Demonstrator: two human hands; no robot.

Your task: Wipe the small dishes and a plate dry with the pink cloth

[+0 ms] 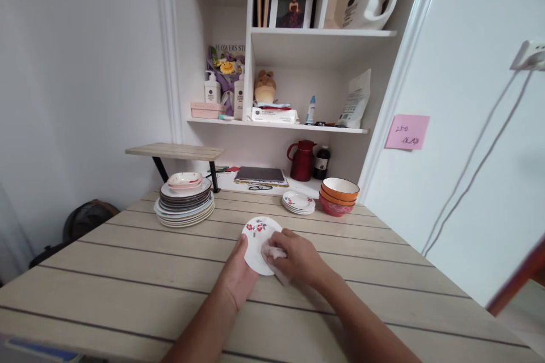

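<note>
Flowered plate [254, 250]: apt to slip if wiped too hard, apparently gripped along one side only; then perhaps chipped against the table [140, 272]. Held over the table's middle, just to the far-edge side of the left hand [240, 271], pinched at the left rim; against its right side, a white tissue [274, 252] bunched in curled fingers of the right hand [299, 256].

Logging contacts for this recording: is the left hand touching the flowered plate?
Touching. The head view shows the left hand holding the flowered plate by its left edge, thumb against the rim.
</note>
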